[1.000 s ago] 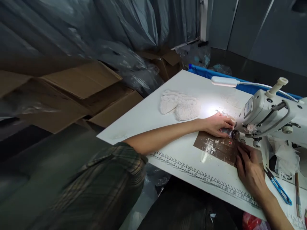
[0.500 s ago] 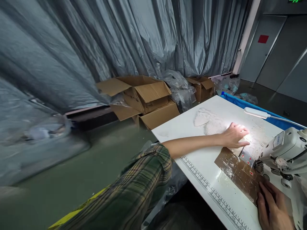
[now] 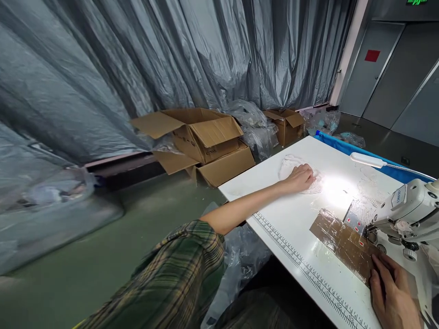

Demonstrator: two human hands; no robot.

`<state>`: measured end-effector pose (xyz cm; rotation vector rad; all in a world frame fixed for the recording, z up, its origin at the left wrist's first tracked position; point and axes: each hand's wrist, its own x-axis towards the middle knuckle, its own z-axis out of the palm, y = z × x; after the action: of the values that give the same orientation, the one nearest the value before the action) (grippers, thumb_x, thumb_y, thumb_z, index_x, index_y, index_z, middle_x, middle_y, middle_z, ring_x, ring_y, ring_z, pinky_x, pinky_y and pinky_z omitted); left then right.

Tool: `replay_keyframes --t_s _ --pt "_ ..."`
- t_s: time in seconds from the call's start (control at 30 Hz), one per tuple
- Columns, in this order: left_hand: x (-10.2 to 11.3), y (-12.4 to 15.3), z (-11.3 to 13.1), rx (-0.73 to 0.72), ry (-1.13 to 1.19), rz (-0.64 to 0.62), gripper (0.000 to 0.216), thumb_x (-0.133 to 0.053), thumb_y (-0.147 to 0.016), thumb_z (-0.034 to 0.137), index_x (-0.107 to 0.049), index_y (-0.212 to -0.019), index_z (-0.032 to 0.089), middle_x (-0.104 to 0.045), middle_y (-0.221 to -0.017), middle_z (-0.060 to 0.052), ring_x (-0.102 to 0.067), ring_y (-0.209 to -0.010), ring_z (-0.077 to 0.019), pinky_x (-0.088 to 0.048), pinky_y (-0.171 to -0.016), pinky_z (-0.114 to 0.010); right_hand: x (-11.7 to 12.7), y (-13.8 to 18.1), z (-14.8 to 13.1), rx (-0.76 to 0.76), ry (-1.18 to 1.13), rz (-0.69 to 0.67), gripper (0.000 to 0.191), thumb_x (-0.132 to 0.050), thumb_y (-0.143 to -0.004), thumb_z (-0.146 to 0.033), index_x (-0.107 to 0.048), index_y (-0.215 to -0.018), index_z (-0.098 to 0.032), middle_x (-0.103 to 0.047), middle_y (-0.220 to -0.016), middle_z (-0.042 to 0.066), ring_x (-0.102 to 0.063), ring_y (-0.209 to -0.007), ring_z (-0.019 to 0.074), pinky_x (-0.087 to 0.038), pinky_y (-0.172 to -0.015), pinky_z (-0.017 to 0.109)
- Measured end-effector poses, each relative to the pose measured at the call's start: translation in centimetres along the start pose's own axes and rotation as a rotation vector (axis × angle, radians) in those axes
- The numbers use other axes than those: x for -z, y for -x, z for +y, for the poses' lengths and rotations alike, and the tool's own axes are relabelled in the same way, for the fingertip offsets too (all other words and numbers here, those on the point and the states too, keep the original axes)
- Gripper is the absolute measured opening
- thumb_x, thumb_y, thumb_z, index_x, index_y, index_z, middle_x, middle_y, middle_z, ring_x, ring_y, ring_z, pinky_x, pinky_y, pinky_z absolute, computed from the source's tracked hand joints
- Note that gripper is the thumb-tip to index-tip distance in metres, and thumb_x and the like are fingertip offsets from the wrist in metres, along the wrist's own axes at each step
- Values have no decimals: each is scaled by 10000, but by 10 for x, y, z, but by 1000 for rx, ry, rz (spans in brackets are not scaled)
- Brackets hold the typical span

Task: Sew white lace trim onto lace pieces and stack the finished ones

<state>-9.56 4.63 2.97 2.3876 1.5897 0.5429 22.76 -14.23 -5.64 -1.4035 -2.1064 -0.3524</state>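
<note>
My left hand (image 3: 299, 178) is closed, its fingers curled down onto a white lace piece (image 3: 290, 164) lying at the far left of the white table. Part of the lace is hidden under the hand. My right hand (image 3: 394, 285) lies with fingers stretched over the near end of a shiny brown taped strip (image 3: 343, 242), in front of the sewing machine (image 3: 408, 210). More white lace (image 3: 368, 194) spreads on the table by the machine head. Beside the needle area sits a metal plate (image 3: 355, 221) with red marks.
A printed ruler scale (image 3: 308, 274) runs along the near table edge. A white lamp (image 3: 366, 160) shines on the tabletop, with blue cloth (image 3: 353, 148) behind. Open cardboard boxes (image 3: 219, 151) and plastic bags (image 3: 255, 123) stand on the floor before a silver curtain (image 3: 206, 55).
My left hand has moved left across the table from the lit spot to the far lace, and its spread fingers have curled. My right hand stays on the brown strip.
</note>
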Motion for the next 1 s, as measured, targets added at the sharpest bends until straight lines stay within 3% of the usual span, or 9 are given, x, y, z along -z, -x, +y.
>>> replay_keyframes --t_s 0.07,0.13,0.23,0.3,0.4,0.57,0.83,0.9,1.0 --pt "0 8 12 -34 10 2 222 -436 -948 208 -561 -775 148 -598 -1129 -138 -568 -1093 -268 -430 -955 -437 -2 0 -1 -8 1 32 379 -387 -991 -394 -633 -1156 -157 -630 -1159 171 -659 -1000 282 -607 -799 450" --pt "-5 20 30 -106 53 -59 236 -441 -953 234 -560 -768 147 -619 -1047 -107 -600 -968 -221 -464 -878 -378 -5 1 0 -24 -6 57 390 -380 -993 -401 -635 -1152 -154 -629 -1156 169 -660 -987 273 -602 -803 445" --pt "-21 39 63 -331 251 -298 278 -438 -990 322 -570 -818 148 -624 -914 -71 -590 -747 -153 -466 -670 -270 -6 1 1 -51 -31 55 400 -394 -988 -412 -647 -1160 -156 -631 -1177 163 -655 -1001 269 -590 -830 444" --pt "-34 47 81 -584 355 -410 210 -497 -986 324 -591 -908 153 -640 -975 -81 -608 -805 -156 -479 -713 -263 -5 1 0 -70 -62 50 398 -409 -984 -413 -660 -1166 -165 -634 -1185 158 -645 -1030 272 -581 -847 446" --pt "-44 43 92 -799 343 -371 162 -503 -998 292 -610 -1033 176 -637 -1132 -104 -611 -979 -188 -476 -848 -288 0 -2 -4 -144 -116 42 401 -400 -987 -419 -680 -1154 -185 -640 -1168 152 -629 -1059 273 -570 -873 458" --pt "-45 13 70 -663 56 -235 251 -409 -1016 233 -625 -940 130 -644 -1012 -111 -586 -903 -212 -446 -829 -347 11 -10 -12 -300 -185 -8 453 -374 -995 -475 -702 -1124 -191 -634 -1150 150 -622 -1066 266 -552 -925 478" --pt "-52 22 52 -541 172 -149 191 -570 -934 272 -632 -808 143 -651 -888 -66 -573 -800 -172 -419 -713 -287 19 -19 -20 -354 -330 -76 379 -526 -916 -524 -752 -891 -222 -673 -1057 136 -657 -992 285 -545 -877 481" --pt "-43 29 58 -541 257 -184 198 -548 -935 289 -632 -833 141 -653 -853 -53 -555 -729 -143 -412 -677 -273 29 -22 -23 -416 -463 -104 377 -573 -877 -558 -728 -824 -219 -686 -1016 128 -658 -957 271 -542 -857 455" --pt "-22 40 71 -493 523 -398 255 -531 -935 372 -622 -852 149 -611 -705 4 -482 -580 -85 -372 -566 -220 50 -26 -25 -617 -780 -170 451 -617 -811 -649 -642 -750 -203 -679 -901 93 -633 -772 187 -535 -667 316"
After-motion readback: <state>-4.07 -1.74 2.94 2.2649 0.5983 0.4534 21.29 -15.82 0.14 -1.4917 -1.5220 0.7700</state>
